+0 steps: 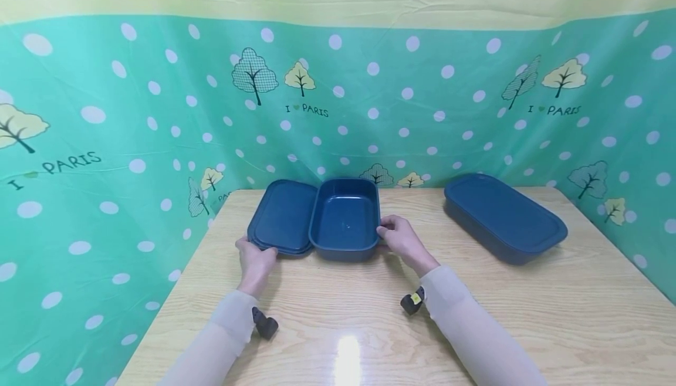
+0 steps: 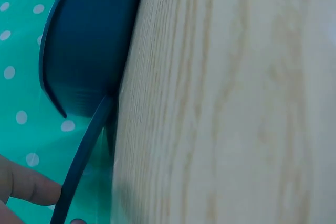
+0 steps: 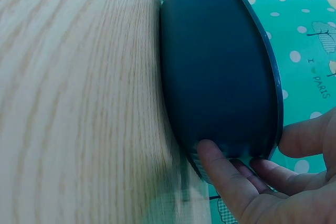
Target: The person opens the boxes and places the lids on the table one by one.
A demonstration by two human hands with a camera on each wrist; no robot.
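Note:
A dark blue rectangular food container (image 1: 345, 252), without a cover on it, stands upright on the table. My right hand (image 1: 402, 238) holds it at its right side near the front corner, with the thumb (image 3: 302, 139) at the rim and fingers against the outer wall. Left of the container lies a matching dark blue lid (image 1: 285, 216). My left hand (image 1: 256, 261) pinches the lid's near left corner. In the left wrist view the lid's edge (image 2: 81, 163) slants up off the table, and its far end meets the container (image 2: 92, 40).
A longer dark blue container (image 1: 502, 216) with its lid on stands angled at the table's right. The wooden table (image 1: 327, 304) ends against a green dotted curtain (image 1: 369, 92) behind and on both sides. A small black device sits on each wrist.

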